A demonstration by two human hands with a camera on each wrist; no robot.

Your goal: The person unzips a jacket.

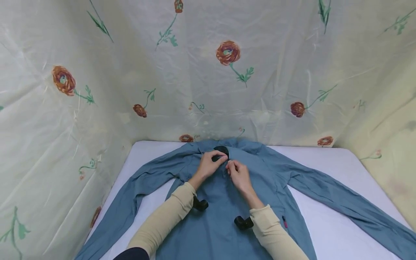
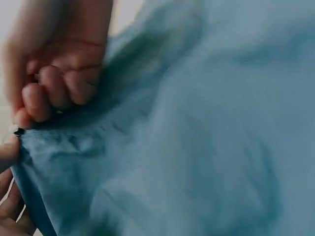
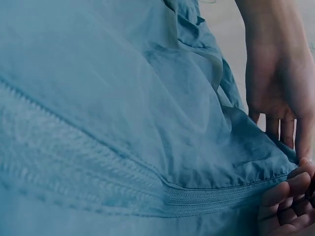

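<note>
A blue zip-front jacket [image 1: 214, 224] lies spread face up, its sleeves stretched to both sides. At the top of the front, by the dark inside of the collar [image 1: 221, 148], my left hand [image 1: 209, 165] pinches the jacket's edge, fingers reaching over it. Just right of it, my right hand [image 1: 239, 176] has curled fingers and pinches the zipper pull, which they mostly hide. In the right wrist view the closed zipper [image 3: 221, 197] runs up to those fingers. A small dark bit of the pull [image 2: 18, 132] shows between both hands in the left wrist view.
Under the jacket is a white table [image 1: 320, 202]. A flowered plastic sheet [image 1: 208, 90] hangs behind the table and along both sides. A small red-and-black tab [image 1: 284, 221] sits on the jacket's right side. Black camera mounts [image 1: 243, 223] are worn at both wrists.
</note>
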